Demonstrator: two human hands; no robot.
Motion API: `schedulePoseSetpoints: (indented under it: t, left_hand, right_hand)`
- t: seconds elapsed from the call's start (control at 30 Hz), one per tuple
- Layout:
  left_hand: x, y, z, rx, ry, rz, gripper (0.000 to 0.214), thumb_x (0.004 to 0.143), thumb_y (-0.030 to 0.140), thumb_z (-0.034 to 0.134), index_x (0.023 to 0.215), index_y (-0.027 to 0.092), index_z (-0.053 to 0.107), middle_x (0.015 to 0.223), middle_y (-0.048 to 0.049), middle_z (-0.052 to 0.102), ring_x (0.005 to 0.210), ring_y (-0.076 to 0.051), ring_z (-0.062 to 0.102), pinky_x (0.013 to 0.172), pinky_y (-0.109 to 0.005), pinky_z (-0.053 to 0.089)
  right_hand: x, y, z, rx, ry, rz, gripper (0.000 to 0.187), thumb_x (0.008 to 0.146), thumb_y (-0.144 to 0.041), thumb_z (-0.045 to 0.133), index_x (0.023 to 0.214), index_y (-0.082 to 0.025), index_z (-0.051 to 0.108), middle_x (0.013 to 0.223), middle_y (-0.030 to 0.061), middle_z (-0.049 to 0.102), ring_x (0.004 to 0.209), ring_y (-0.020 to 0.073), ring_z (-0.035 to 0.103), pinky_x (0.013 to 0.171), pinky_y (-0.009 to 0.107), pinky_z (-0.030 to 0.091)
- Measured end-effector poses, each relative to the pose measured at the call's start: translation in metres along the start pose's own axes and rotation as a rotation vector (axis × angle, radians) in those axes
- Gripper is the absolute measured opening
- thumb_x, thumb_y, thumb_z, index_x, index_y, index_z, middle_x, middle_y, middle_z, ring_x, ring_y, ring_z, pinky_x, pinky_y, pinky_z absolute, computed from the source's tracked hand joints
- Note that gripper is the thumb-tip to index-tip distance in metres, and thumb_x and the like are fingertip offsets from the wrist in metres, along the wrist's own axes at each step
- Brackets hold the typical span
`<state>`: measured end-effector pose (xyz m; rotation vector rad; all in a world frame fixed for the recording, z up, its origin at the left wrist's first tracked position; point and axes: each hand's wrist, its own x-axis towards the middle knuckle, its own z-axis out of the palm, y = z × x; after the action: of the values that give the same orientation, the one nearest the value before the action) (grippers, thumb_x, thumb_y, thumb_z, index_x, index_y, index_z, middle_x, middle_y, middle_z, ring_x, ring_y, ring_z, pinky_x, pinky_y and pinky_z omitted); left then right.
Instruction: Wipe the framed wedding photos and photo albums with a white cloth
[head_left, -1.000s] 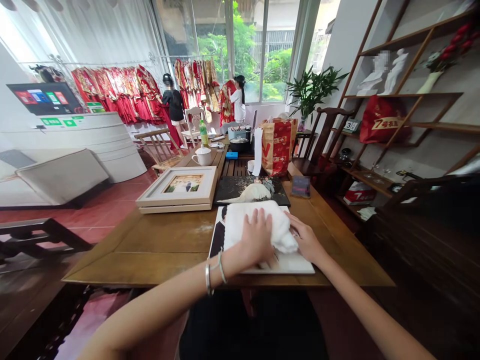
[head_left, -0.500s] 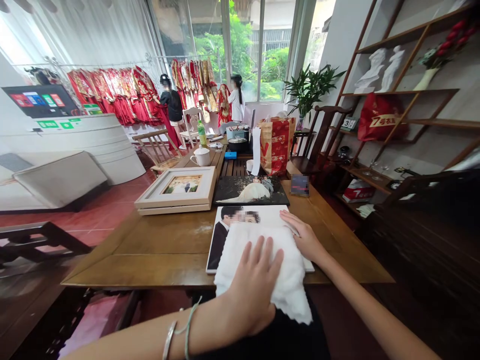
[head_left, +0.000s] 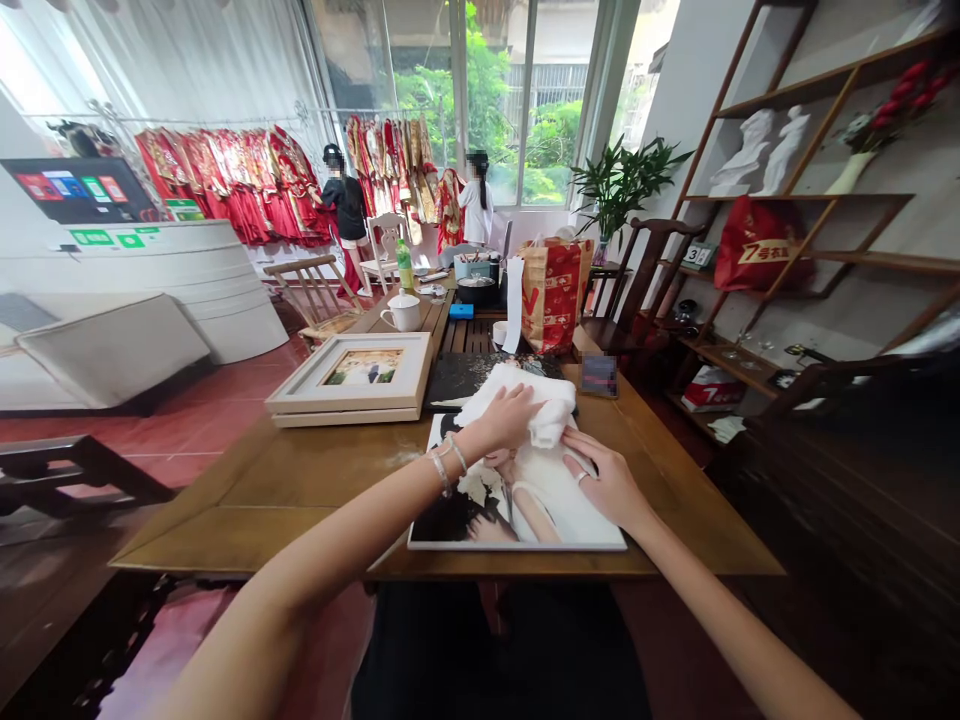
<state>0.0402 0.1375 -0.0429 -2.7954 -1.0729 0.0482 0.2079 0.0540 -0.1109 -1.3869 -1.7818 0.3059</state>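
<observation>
My left hand (head_left: 510, 415) presses on a bunched white cloth (head_left: 551, 420), its fingers curved over the fabric. The cloth lies across the far edge of a photo panel (head_left: 570, 510) and overlaps a dark photo panel (head_left: 461, 372) behind it. The near panel shows a couple in black and white clothes and rests flat at the table's front edge. At that panel's right edge lies my right hand (head_left: 607, 485), fingers stretched out and touching it, a ring on one finger. My left forearm crosses over the panel's left part and hides some of the picture.
Stacked pale wooden frames (head_left: 352, 380) sit left on the wooden table (head_left: 285, 490). Behind are a lidded white mug (head_left: 403, 312), a blue box (head_left: 461, 311), a green bottle (head_left: 405, 265) and a red-and-brown paper bag (head_left: 555, 295). Two people stand by the clothes racks.
My left hand has moved away from me with the cloth, from the panel's near edge to its far edge. More of the picture shows. My right hand has stayed at the right edge, slightly lower.
</observation>
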Motion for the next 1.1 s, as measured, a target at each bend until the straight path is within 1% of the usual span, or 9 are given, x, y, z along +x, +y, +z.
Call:
schedulePoseSetpoints:
  t: [0.23, 0.4, 0.5, 0.6, 0.73, 0.83, 0.93, 1.0, 1.1]
  left_hand:
    - [-0.015, 0.022, -0.014, 0.082, -0.032, -0.118, 0.057, 0.08, 0.012, 0.049, 0.135, 0.014, 0.036, 0.125, -0.0202, 0.047, 0.11, -0.032, 0.049, 0.085, -0.045, 0.043]
    - [-0.083, 0.058, -0.005, 0.172, -0.087, -0.167, 0.063, 0.08, 0.017, 0.051, 0.139, 0.01, 0.03, 0.133, -0.0272, 0.04, 0.115, -0.04, 0.046, 0.084, -0.048, 0.042]
    - [-0.132, 0.089, 0.001, 0.266, -0.004, -0.027, 0.072, 0.079, 0.025, 0.052, 0.142, 0.007, 0.022, 0.14, -0.0258, 0.032, 0.124, -0.041, 0.035, 0.094, -0.05, 0.035]
    - [-0.15, 0.104, -0.011, 0.216, -0.121, -0.049, 0.075, 0.079, 0.031, 0.053, 0.143, 0.01, 0.022, 0.139, -0.0256, 0.033, 0.122, -0.041, 0.038, 0.091, -0.049, 0.038]
    - [-0.119, 0.078, -0.027, 0.068, -0.219, -0.17, 0.083, 0.072, 0.035, 0.061, 0.143, 0.015, 0.023, 0.137, -0.0248, 0.036, 0.12, -0.041, 0.04, 0.089, -0.051, 0.039]
    - [-0.084, 0.033, -0.021, 0.016, -0.144, -0.236, 0.08, 0.074, 0.035, 0.059, 0.143, 0.018, 0.021, 0.147, -0.0238, 0.016, 0.133, -0.042, 0.016, 0.095, -0.063, 0.027]
    - [-0.062, -0.008, -0.01, -0.066, -0.154, -0.228, 0.072, 0.081, 0.033, 0.05, 0.143, 0.019, 0.017, 0.149, -0.0207, 0.009, 0.136, -0.038, 0.005, 0.1, -0.063, 0.015]
    - [-0.059, -0.023, -0.008, -0.094, -0.185, -0.238, 0.066, 0.084, 0.028, 0.043, 0.143, 0.017, 0.017, 0.149, -0.0209, 0.01, 0.136, -0.036, 0.006, 0.101, -0.062, 0.017]
    - [-0.074, -0.018, -0.013, -0.118, -0.232, -0.218, 0.067, 0.082, 0.024, 0.043, 0.144, 0.019, 0.016, 0.149, -0.0198, 0.01, 0.136, -0.035, 0.005, 0.1, -0.062, 0.02]
  right_hand:
    - [0.0, 0.003, -0.002, 0.006, -0.007, -0.018, 0.036, 0.081, -0.023, 0.05, 0.114, -0.015, 0.063, 0.125, 0.0124, 0.059, 0.121, 0.0273, 0.05, 0.104, 0.046, 0.038]
    - [-0.001, 0.006, -0.003, 0.012, -0.007, -0.019, 0.036, 0.082, -0.023, 0.049, 0.115, -0.016, 0.063, 0.125, 0.0128, 0.059, 0.12, 0.0271, 0.051, 0.103, 0.048, 0.038]
    - [-0.001, 0.007, -0.002, 0.012, -0.008, -0.026, 0.035, 0.082, -0.024, 0.049, 0.114, -0.016, 0.063, 0.125, 0.0126, 0.059, 0.121, 0.0267, 0.05, 0.103, 0.048, 0.038]
    - [-0.001, 0.008, -0.002, 0.001, -0.018, -0.032, 0.036, 0.083, -0.024, 0.047, 0.114, -0.014, 0.062, 0.124, 0.0136, 0.059, 0.121, 0.0263, 0.049, 0.104, 0.048, 0.037]
    - [-0.002, 0.006, -0.002, -0.007, -0.026, -0.02, 0.037, 0.083, -0.024, 0.047, 0.115, -0.012, 0.062, 0.126, 0.0152, 0.058, 0.122, 0.0264, 0.049, 0.104, 0.048, 0.037]
    - [-0.002, 0.006, -0.002, -0.001, -0.03, -0.016, 0.037, 0.083, -0.025, 0.047, 0.116, -0.013, 0.061, 0.126, 0.0146, 0.057, 0.122, 0.0259, 0.049, 0.104, 0.047, 0.037]
    - [-0.001, 0.005, -0.002, 0.004, -0.028, -0.012, 0.037, 0.083, -0.024, 0.048, 0.116, -0.015, 0.061, 0.127, 0.0132, 0.057, 0.122, 0.0251, 0.049, 0.104, 0.046, 0.038]
    - [-0.001, 0.005, -0.002, 0.006, -0.023, -0.009, 0.036, 0.083, -0.024, 0.048, 0.115, -0.015, 0.062, 0.126, 0.0129, 0.058, 0.121, 0.025, 0.05, 0.104, 0.046, 0.038]
    - [-0.001, 0.004, -0.001, 0.006, -0.017, -0.002, 0.036, 0.083, -0.024, 0.049, 0.115, -0.016, 0.062, 0.126, 0.0126, 0.058, 0.121, 0.0253, 0.05, 0.104, 0.046, 0.038]
